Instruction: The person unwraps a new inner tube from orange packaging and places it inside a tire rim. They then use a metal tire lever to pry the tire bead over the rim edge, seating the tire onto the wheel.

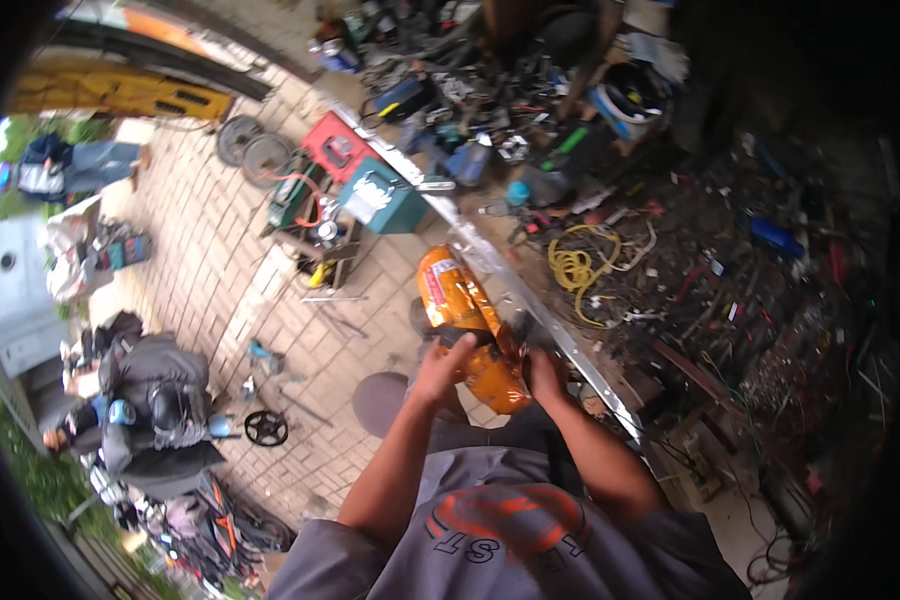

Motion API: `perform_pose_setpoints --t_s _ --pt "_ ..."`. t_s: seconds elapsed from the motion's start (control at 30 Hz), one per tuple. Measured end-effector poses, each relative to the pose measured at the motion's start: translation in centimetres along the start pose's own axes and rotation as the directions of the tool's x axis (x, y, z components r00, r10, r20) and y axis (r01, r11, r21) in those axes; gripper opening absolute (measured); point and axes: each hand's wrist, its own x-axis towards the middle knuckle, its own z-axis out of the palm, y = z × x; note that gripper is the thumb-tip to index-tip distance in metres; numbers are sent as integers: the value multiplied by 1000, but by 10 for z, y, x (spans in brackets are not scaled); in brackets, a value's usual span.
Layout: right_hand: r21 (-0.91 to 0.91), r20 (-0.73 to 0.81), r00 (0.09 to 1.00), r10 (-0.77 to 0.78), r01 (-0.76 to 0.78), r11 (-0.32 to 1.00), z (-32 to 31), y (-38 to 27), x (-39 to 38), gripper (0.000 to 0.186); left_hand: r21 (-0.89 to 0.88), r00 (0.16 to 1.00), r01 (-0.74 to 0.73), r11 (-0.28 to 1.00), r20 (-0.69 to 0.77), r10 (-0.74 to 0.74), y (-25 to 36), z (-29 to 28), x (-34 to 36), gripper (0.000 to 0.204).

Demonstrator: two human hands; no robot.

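A long, shiny orange package [435, 278] with a crinkled plastic-like surface and a dark band around its middle is held in front of my body. My left hand [443, 368] grips its left side, thumb lying over the dark band. On the opposite side my right hand [543, 373] is closed against the lower right edge, its fingertips partly hidden and in shadow. The package leans, its top end tilted away to the left. What is inside it cannot be made out.
A pale metal rail [515, 290] runs diagonally past my right side. Beyond it lie tools, scraps and a coiled yellow cable [575, 265]. Ahead stand a teal box [400, 212] and a red case [332, 143]. A black wheel [266, 429] lies on the paving; a person [70, 165] stands far left.
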Motion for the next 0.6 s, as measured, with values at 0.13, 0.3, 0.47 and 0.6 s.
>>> perform_pose_setpoints --t_s 0.13,0.3,0.47,0.6 --pt "-236 637 738 -224 463 854 -15 -45 1 18 113 999 31 993 -15 -29 9 -53 -27 50" --pt "259 789 409 -459 456 851 41 -115 16 16 -234 1000 18 972 12 -16 0 -139 -48 47" --pt "680 613 388 -688 185 710 147 -228 -13 25 -389 987 -148 910 -115 111 14 -260 -89 47" --pt "601 497 515 -699 377 705 269 -294 -31 29 -662 966 232 713 240 -91 5 -380 -93 48"
